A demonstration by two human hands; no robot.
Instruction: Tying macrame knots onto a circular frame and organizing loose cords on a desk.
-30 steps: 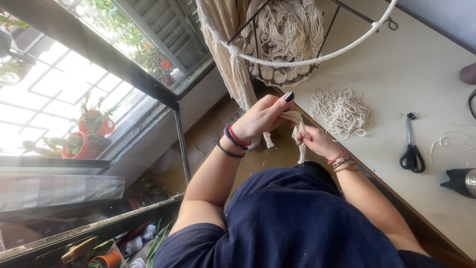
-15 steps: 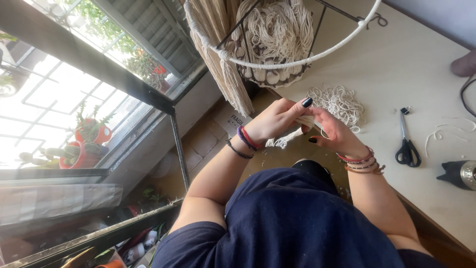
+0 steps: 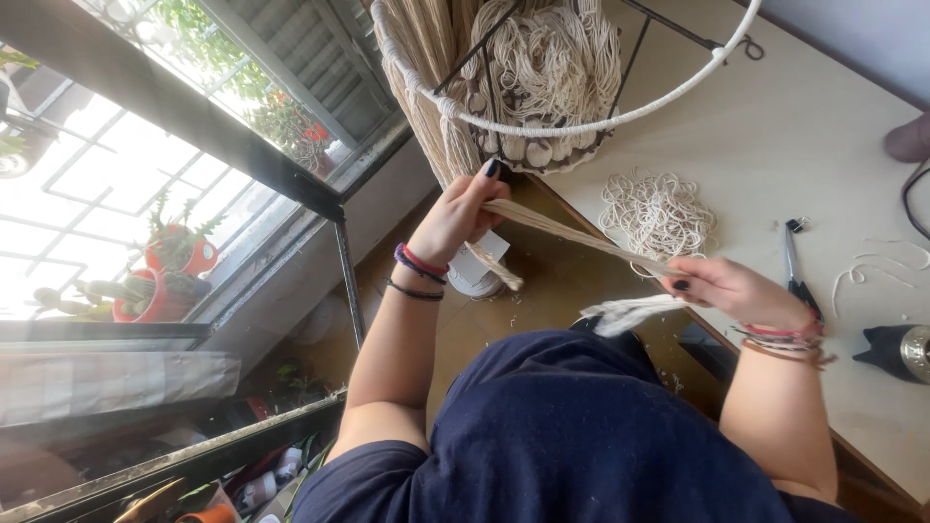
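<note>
— While the person bent over the work, what did the hands have hold of?

— A flat bundle of cream cords (image 3: 572, 235), drawn taut between them. The left hand (image 3: 460, 215) was closed around one end of it, dark-painted nails showing, with a short frayed tail hanging just below the fingers. The right hand (image 3: 731, 289) was closed on the other end, and a whiter, fluffed-out tuft stuck out beside its palm.

— How did the bundle look?

— Pale, straight, several strands lying side by side like a ribbon, running on a slant from the left hand down to the right.

— And around the hands?

— Just above the left hand hung a white wrapped hoop (image 3: 581, 124) with thick cream fringe. Beyond the right hand, on the beige table (image 3: 823, 126), lay a loose tangle of cord (image 3: 657, 210). Scissors (image 3: 796, 276) lay close by the right wrist, and a black tool (image 3: 896, 351) sat farther out.
</note>
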